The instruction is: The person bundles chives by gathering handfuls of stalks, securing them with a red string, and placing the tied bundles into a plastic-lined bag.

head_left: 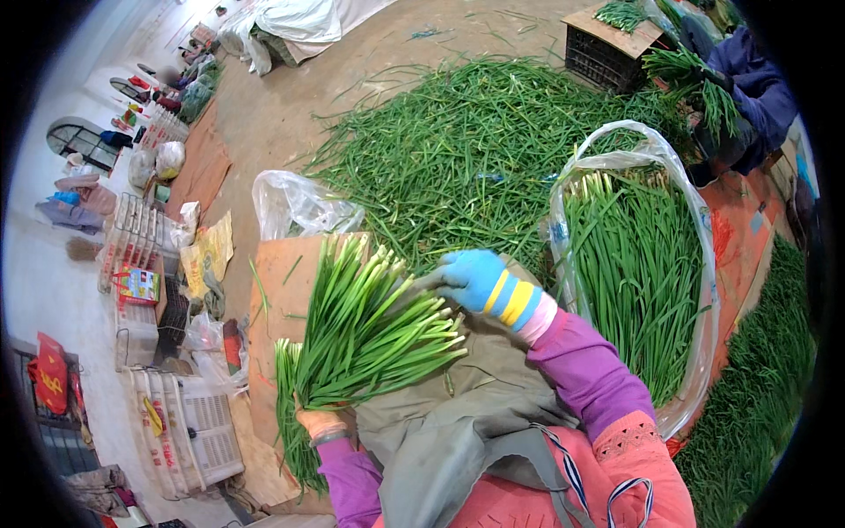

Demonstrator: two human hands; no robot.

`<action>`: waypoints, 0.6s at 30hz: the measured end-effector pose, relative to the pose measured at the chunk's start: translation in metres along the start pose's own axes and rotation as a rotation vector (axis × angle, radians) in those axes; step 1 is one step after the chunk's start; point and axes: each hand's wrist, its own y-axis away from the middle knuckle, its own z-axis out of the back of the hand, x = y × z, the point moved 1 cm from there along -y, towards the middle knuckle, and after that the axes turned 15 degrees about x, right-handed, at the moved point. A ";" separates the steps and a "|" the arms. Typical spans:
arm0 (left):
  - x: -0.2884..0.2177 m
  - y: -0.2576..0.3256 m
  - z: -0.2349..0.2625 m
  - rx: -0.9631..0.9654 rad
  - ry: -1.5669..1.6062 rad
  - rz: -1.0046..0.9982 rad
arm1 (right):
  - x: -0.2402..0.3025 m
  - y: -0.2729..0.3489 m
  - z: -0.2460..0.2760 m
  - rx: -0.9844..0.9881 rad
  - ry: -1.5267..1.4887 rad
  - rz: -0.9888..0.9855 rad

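A thick bunch of garlic chives (352,326), green leaves with pale cut ends, fans out over my lap. My left hand (319,422), in an orange glove, is closed around its leafy lower part. Beside the pale ends is my right hand (475,280), in a blue glove with yellow stripes and grey fingertips. Its fingers are drawn together, and whatever is between them is hidden. Under the bunch, more chives (295,458) lie on a wooden board (273,308). A grey apron (475,387) covers my lap.
Loose chive leaves (475,132) form a wide heap ahead. At right, a clear plastic bag (711,308) holds lined-up chives. Another person (748,97) handles chives at far right, near a black crate (598,60). White plastic crates (180,431) stand along the left.
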 end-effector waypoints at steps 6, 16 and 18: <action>0.000 -0.001 0.005 -0.023 -0.008 -0.054 | -0.096 0.051 0.061 -1.159 -1.350 -0.237; 0.003 -0.019 0.023 0.102 0.037 0.006 | 0.037 0.020 -0.011 -0.068 0.109 -0.054; 0.001 -0.016 0.023 0.120 -0.011 -0.009 | 0.030 0.012 -0.017 0.052 0.154 -0.072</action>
